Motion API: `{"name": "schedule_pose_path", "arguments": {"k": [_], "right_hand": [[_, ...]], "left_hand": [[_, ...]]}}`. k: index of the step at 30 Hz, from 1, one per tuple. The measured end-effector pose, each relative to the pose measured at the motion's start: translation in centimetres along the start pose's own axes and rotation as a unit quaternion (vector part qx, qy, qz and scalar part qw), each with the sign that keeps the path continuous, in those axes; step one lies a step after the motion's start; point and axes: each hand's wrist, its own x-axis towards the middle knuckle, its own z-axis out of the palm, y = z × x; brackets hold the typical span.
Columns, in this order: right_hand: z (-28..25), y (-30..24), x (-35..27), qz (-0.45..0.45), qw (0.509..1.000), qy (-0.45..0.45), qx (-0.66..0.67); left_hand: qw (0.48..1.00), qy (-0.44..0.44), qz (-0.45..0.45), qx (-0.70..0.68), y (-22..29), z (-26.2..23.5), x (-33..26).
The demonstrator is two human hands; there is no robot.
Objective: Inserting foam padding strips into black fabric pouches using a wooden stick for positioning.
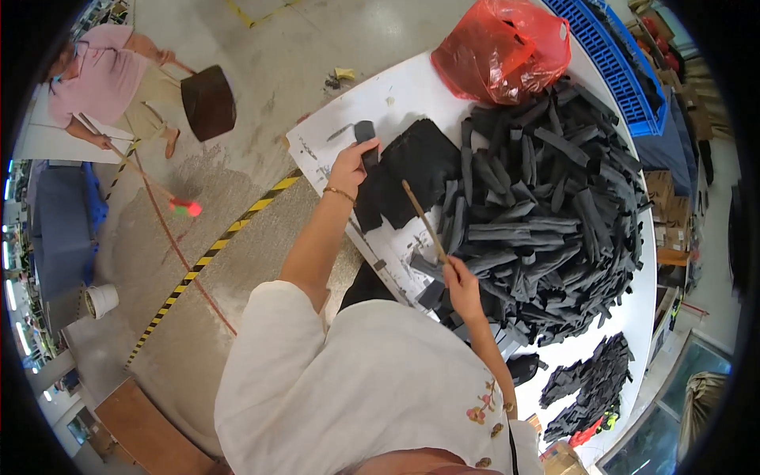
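My left hand (348,169) pinches a dark grey flat strip (364,131) at the left side of the white table (321,127). The strip's rounded end sticks up past my fingers. Right beside it lies a black sheet-like piece (418,162), possibly a stack of dark strips; its make-up is too dark to tell. In my right hand (463,289) is a thin wooden stick (422,214), its tip pointing up and left toward the black piece. A big heap of dark grey strips (546,214) spreads just right of the stick.
A red plastic bag (507,51) sits at the table's far edge, near a blue crate (617,63). A smaller pile of black pieces (590,384) lies at lower right. At far left, a person in pink (95,75) holds a dustpan (208,103) and a broom (184,207).
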Motion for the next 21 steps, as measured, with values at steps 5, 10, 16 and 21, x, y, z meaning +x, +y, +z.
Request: {"name": "schedule_pose_path", "arguments": {"k": [5, 10, 16, 21], "right_hand": [[0.4, -1.9, 0.6, -0.013, 1.000, -0.014, 0.020], [1.0, -2.0, -0.2, -0.023, 1.000, -0.015, 0.006], [0.8, -1.5, -1.3, -0.019, 1.000, -0.004, 0.008], [0.3, -1.5, -2.2, -0.028, 1.000, -0.005, 0.009]], "left_hand": [[0.993, 0.070, -0.023, -0.091, -2.1, 2.7, -2.9], [0.989, 0.064, 0.002, -0.132, -3.5, 3.0, -3.6], [0.990, 0.060, 0.013, -0.125, -4.3, 3.0, -3.9], [0.990, 0.073, 0.021, -0.123, -4.5, 3.5, -4.1]]}}
